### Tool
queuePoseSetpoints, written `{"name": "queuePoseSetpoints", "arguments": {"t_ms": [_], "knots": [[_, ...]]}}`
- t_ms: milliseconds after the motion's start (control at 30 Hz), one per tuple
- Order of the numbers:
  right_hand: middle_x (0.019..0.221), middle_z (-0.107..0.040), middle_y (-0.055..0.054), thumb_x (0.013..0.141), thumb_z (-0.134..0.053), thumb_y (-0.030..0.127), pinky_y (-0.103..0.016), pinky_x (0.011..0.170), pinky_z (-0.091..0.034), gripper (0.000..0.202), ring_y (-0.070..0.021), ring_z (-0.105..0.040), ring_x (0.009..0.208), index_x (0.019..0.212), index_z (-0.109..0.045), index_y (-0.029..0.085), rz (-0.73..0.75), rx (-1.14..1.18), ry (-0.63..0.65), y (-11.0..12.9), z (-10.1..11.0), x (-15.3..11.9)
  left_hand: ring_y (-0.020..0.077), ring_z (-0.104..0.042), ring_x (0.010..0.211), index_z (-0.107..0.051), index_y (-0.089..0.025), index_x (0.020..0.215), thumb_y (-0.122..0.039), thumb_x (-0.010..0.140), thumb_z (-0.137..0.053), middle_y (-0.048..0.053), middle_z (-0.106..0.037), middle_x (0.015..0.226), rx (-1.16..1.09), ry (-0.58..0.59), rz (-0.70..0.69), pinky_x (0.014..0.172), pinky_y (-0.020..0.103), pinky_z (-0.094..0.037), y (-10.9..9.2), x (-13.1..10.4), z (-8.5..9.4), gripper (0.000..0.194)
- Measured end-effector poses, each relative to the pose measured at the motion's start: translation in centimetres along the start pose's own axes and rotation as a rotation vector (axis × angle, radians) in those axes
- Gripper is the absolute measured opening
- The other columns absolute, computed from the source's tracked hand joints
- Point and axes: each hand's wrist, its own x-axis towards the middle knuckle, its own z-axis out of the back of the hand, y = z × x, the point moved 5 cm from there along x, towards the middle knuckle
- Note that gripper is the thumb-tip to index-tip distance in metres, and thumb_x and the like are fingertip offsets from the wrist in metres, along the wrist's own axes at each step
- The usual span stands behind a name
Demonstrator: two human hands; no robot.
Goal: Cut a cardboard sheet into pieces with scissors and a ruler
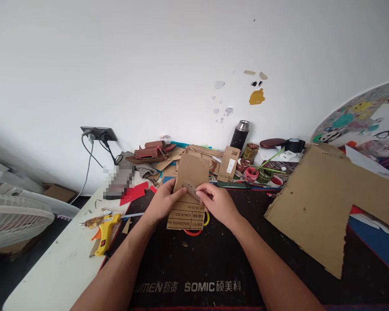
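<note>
A printed piece of brown cardboard (pixel 185 214) is held up over the black desk mat (pixel 181 259). My left hand (pixel 164 199) grips its left edge, thumb lying on the front face. Across the middle of the cardboard runs a brownish, see-through strip (pixel 191 189) that looks like tape. My right hand (pixel 218 199) pinches the right end of this strip between thumb and forefinger. Behind the cardboard's lower edge show the red and yellow handles of what seem to be scissors (pixel 194 233).
A yellow glue gun (pixel 107 233) lies on the white table at left, near red paper (pixel 134 193). A big cardboard sheet (pixel 314 203) covers the mat's right side. Along the wall stand a black flask (pixel 239 137), a brown model boat (pixel 151 153) and small jars. A fan (pixel 13 220) is far left.
</note>
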Motion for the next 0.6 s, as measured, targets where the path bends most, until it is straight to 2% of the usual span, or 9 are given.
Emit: {"name": "queuePoseSetpoints", "arguments": {"t_ms": [100,233,300,433,533,600], "knots": [[0.076,-0.072,0.002,0.101,-0.062,0.04,-0.027,0.06,-0.043,0.017,-0.0168,-0.064,0.06,0.098,-0.071,0.025,-0.006,0.034,0.041,-0.2,-0.1,-0.6,0.0277,-0.069,0.076,-0.078,-0.02,0.093,-0.054,0.071,-0.089,0.007,-0.079,0.086,0.033,0.005,0.011,0.067,0.034,-0.055,0.0,0.0,-0.2,0.042],[0.067,-0.068,0.002,0.098,-0.07,0.037,-0.027,0.059,-0.034,0.022,-0.0149,-0.057,0.059,0.081,-0.072,0.023,0.019,-0.19,0.102,0.7,-0.1,-1.1,0.0279,-0.068,0.076,-0.077,-0.019,0.095,-0.055,0.07,-0.088,0.006,-0.078,0.085,0.108,0.013,0.036,0.068,0.033,-0.053,0.0,-0.1,-0.4,0.045],[0.065,-0.066,0.003,0.098,-0.071,0.036,-0.027,0.059,-0.031,0.024,-0.0138,-0.054,0.058,0.078,-0.071,0.022,0.013,-0.229,0.111,1.0,-0.1,-1.2,0.0277,-0.068,0.077,-0.077,-0.018,0.1,-0.055,0.069,-0.088,0.006,-0.079,0.088,0.114,0.031,0.062,0.069,0.034,-0.053,0.2,-0.1,-0.7,0.05],[0.07,-0.067,0.003,0.1,-0.068,0.035,-0.027,0.061,-0.033,0.021,-0.0141,-0.059,0.064,0.083,-0.07,0.022,-0.04,-0.155,0.107,0.8,-0.2,-1.1,0.0274,-0.069,0.078,-0.075,-0.018,0.107,-0.055,0.07,-0.087,0.006,-0.081,0.096,0.098,0.036,0.073,0.074,0.036,-0.054,0.8,0.0,-1.1,0.054],[0.075,-0.069,0.004,0.095,-0.077,0.037,-0.026,0.063,-0.034,0.016,-0.0145,-0.06,0.068,0.091,-0.068,0.024,-0.049,-0.17,0.129,0.8,-0.6,-1.2,0.0284,-0.07,0.082,-0.074,-0.018,0.101,-0.057,0.07,-0.087,0.007,-0.081,0.096,0.107,0.005,0.062,0.076,0.036,-0.054,1.2,0.2,-1.2,0.051],[0.076,-0.067,0.005,0.09,-0.083,0.039,-0.027,0.062,-0.031,0.022,-0.0148,-0.059,0.068,0.097,-0.067,0.025,-0.041,-0.248,0.142,0.9,-0.7,-1.3,0.0291,-0.071,0.083,-0.074,-0.019,0.098,-0.057,0.069,-0.087,0.007,-0.081,0.096,0.087,0.0,0.078,0.076,0.036,-0.055,1.6,0.3,-1.1,0.05]]}}
